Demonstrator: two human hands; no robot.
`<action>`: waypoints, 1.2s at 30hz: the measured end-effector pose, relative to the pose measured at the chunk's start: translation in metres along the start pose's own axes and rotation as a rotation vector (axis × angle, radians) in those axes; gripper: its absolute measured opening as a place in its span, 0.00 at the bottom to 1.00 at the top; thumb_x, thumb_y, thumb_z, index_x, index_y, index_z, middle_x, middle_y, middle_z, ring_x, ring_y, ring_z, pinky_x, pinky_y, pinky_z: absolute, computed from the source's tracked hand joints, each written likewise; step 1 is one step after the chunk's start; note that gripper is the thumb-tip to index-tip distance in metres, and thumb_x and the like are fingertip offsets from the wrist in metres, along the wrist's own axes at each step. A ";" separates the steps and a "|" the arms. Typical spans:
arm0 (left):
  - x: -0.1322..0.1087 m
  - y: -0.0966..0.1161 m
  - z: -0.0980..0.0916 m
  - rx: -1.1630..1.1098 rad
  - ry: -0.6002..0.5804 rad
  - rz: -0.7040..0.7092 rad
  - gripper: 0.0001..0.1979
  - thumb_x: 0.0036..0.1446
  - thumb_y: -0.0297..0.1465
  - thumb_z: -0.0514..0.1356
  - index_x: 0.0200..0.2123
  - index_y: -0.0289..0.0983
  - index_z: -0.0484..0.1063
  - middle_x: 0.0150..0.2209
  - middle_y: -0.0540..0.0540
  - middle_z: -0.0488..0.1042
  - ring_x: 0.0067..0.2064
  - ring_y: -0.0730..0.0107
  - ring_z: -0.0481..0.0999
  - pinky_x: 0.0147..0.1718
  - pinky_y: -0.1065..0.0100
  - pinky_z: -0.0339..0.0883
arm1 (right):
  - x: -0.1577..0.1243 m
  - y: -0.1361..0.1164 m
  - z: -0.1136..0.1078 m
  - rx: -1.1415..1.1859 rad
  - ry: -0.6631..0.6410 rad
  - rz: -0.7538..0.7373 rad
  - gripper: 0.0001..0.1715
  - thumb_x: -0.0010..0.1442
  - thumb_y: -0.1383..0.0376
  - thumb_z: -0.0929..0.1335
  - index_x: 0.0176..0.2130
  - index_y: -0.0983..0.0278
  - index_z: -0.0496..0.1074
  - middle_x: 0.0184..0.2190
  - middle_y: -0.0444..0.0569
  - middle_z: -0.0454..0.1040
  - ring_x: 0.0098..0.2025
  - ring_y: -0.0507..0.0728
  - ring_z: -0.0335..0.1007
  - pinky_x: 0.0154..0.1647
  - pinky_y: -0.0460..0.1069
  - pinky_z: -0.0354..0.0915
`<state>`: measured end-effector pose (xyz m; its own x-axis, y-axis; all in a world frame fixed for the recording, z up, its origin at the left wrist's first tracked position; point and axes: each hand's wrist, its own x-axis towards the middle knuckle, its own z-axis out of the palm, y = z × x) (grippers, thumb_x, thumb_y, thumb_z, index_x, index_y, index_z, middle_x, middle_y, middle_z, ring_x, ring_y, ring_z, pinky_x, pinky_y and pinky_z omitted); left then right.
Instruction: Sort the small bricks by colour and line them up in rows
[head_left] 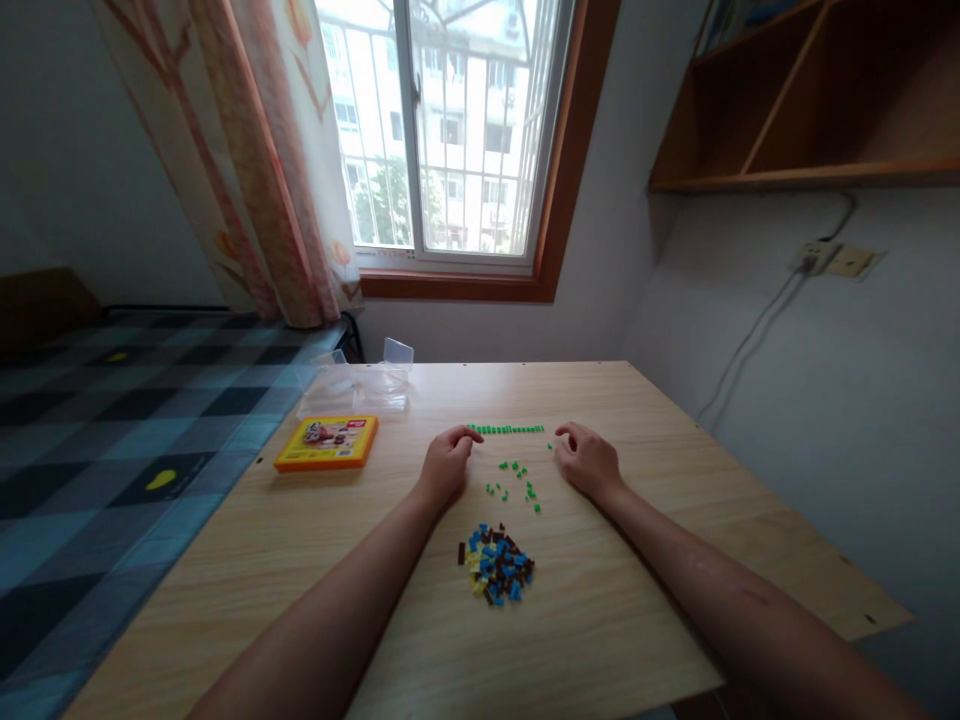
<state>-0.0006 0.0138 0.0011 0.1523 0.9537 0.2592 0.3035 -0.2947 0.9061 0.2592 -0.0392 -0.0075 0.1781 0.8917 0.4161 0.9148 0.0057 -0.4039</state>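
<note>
My left hand [448,462] rests curled at the left end of the green brick row [507,429], fingertips touching it; whether they pinch anything I cannot tell. My right hand [587,460] lies loosely bent just past the right end, holding nothing I can see. A nudge could buckle the row or scatter the loose green bricks [514,482] between my hands. The mixed brick pile [495,565] lies nearer me; the wooden table [675,560] has open room right.

Yellow box [327,443] far left on desk [645,590], clear plastic tray [352,388] just beyond it. Mixed brick pile [495,565] near centre. Checked bed [112,440] left, wooden shelf [810,100] upper right.
</note>
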 end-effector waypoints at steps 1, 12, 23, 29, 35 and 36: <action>0.000 0.000 0.000 -0.002 0.003 0.002 0.16 0.49 0.34 0.51 0.31 0.35 0.78 0.20 0.52 0.64 0.26 0.67 0.65 0.28 0.67 0.59 | -0.001 0.000 0.000 0.007 -0.013 0.021 0.11 0.60 0.63 0.67 0.42 0.60 0.77 0.32 0.46 0.78 0.32 0.56 0.71 0.31 0.48 0.58; -0.001 0.000 -0.001 -0.020 0.052 0.010 0.15 0.49 0.33 0.52 0.30 0.35 0.78 0.22 0.50 0.71 0.30 0.65 0.71 0.34 0.66 0.65 | 0.004 0.001 0.006 -0.048 -0.141 0.047 0.11 0.60 0.60 0.67 0.38 0.57 0.80 0.32 0.44 0.80 0.33 0.55 0.72 0.30 0.47 0.55; -0.002 0.001 -0.002 0.001 0.068 0.010 0.15 0.50 0.33 0.52 0.30 0.36 0.78 0.26 0.48 0.75 0.33 0.63 0.74 0.38 0.64 0.68 | 0.053 0.029 0.016 -0.026 -0.180 0.060 0.13 0.59 0.57 0.68 0.39 0.55 0.83 0.33 0.44 0.81 0.36 0.56 0.75 0.32 0.47 0.59; -0.002 0.000 -0.001 0.018 0.040 0.010 0.15 0.50 0.34 0.52 0.30 0.36 0.78 0.26 0.49 0.75 0.33 0.63 0.74 0.39 0.64 0.68 | 0.054 0.032 0.018 0.014 -0.201 0.023 0.13 0.59 0.56 0.68 0.39 0.54 0.83 0.34 0.43 0.82 0.37 0.56 0.76 0.34 0.47 0.61; -0.003 0.000 -0.002 0.040 0.040 -0.010 0.14 0.50 0.34 0.52 0.29 0.37 0.77 0.25 0.49 0.73 0.33 0.63 0.73 0.39 0.64 0.67 | 0.057 0.031 0.020 0.027 -0.212 -0.004 0.12 0.59 0.56 0.69 0.38 0.54 0.83 0.35 0.43 0.83 0.37 0.56 0.76 0.35 0.47 0.62; -0.003 0.000 -0.002 0.045 0.040 -0.012 0.14 0.50 0.34 0.52 0.29 0.37 0.78 0.24 0.49 0.73 0.32 0.63 0.72 0.38 0.64 0.67 | 0.058 0.031 0.020 0.026 -0.213 -0.005 0.13 0.59 0.56 0.69 0.38 0.54 0.83 0.35 0.44 0.83 0.37 0.56 0.76 0.36 0.47 0.63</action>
<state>-0.0028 0.0111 0.0011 0.1109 0.9586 0.2622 0.3470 -0.2846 0.8936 0.2905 0.0215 -0.0125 0.0908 0.9671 0.2378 0.9054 0.0192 -0.4240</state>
